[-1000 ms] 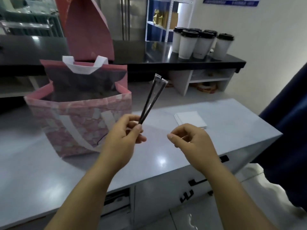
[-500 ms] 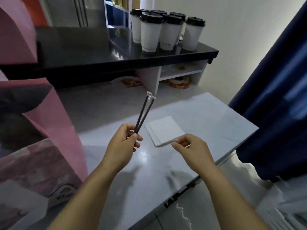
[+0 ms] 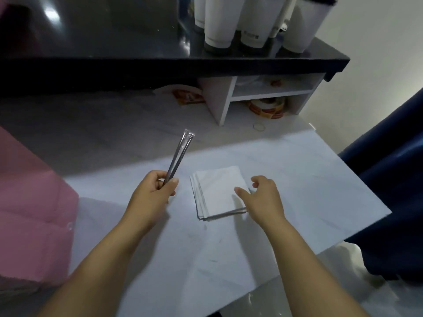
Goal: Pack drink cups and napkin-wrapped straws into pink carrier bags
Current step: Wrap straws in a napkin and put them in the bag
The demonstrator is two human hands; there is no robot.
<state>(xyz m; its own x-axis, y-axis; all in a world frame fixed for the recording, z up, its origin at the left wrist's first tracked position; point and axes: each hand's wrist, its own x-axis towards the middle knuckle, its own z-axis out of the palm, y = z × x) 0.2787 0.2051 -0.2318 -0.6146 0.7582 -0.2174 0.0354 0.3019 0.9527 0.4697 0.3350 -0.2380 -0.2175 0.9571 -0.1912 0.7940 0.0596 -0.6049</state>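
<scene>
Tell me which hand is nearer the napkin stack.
Right. The right hand is over the right edge of the napkin stack; the left hand is apart on its left, gripping the wrapped straws.

The left hand (image 3: 152,193) grips two wrapped straws (image 3: 179,156); the right hand (image 3: 263,197) reaches over the napkin stack (image 3: 217,191) on the tabletop (image 3: 309,179).

A pale grey counter (image 3: 297,202) spans the middle. Across the top runs a glossy black shelf (image 3: 114,42), light glinting at its upper left, resting on a white cubby unit (image 3: 270,93). White wall (image 3: 377,65) fills the upper right; dark blue fabric (image 3: 389,179) lines the right edge.
</scene>
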